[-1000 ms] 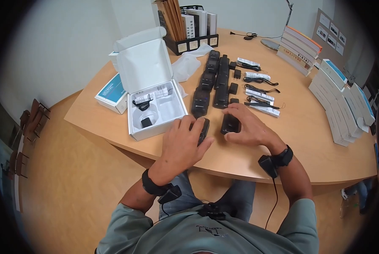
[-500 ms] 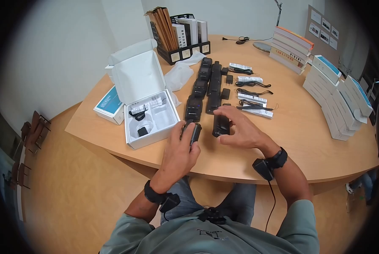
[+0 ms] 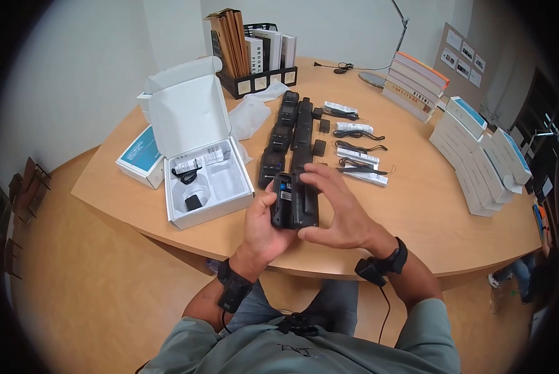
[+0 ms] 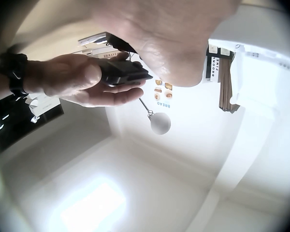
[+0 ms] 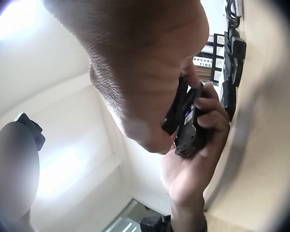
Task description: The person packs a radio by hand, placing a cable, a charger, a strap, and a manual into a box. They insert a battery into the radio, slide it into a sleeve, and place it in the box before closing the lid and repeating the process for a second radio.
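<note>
In the head view my left hand (image 3: 262, 227) grips a black handheld device (image 3: 282, 215), whose open recess shows a bit of blue and a white label. My right hand (image 3: 342, 212) holds a black oblong part (image 3: 306, 206) between thumb and fingers, right alongside the device. The right wrist view shows the device (image 5: 187, 140) tilted in the left palm, with the black part (image 5: 173, 113) close beside it. Beyond the hands, a row of black devices with small screens (image 3: 272, 163) lies next to a row of black oblong parts (image 3: 302, 131).
An open white box (image 3: 208, 212) with a cable, adapter and wrapped item stands left. Black adapters (image 3: 319, 148), straps (image 3: 364, 146) and white packets (image 3: 354, 126) lie right of the rows. White boxes (image 3: 473, 174) are stacked right; books (image 3: 410, 87) and a file rack (image 3: 261, 81) stand behind.
Both hands have lifted their black pieces from the table edge area and brought them together. The left hand has turned palm up, exposing the device's recess. The head view has shifted slightly.
</note>
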Tool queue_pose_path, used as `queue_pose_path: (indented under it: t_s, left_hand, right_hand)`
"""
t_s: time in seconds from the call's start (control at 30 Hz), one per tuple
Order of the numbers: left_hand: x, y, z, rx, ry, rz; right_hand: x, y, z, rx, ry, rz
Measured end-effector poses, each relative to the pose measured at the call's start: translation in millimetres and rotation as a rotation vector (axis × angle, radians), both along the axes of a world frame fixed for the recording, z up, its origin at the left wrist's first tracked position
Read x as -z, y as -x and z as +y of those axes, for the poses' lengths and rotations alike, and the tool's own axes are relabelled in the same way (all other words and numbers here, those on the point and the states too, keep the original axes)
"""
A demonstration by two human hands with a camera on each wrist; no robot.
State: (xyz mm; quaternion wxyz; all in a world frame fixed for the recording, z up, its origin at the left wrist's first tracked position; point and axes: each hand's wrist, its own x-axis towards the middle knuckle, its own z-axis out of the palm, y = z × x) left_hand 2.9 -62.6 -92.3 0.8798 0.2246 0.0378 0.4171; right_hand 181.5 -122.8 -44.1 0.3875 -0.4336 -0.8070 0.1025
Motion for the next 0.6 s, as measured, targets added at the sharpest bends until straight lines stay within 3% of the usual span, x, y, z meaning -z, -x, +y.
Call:
queue_pose_path:
  t_s: [0.23, 0.4, 0.6]
  left_hand:
    - [19, -6, 2, 0.013, -0.017, -0.006]
    - [12, -8, -3, -0.084, 0.030, 0.023]
    - [3, -4, -6, -0.143, -0.034, 0.045]
  right_hand:
    - [14, 12, 4, -0.056, -0.030, -0.084]
    - [14, 14, 4, -0.025, -0.199, -0.223]
    - [13, 20, -1, -0.021, -0.192, -0.180]
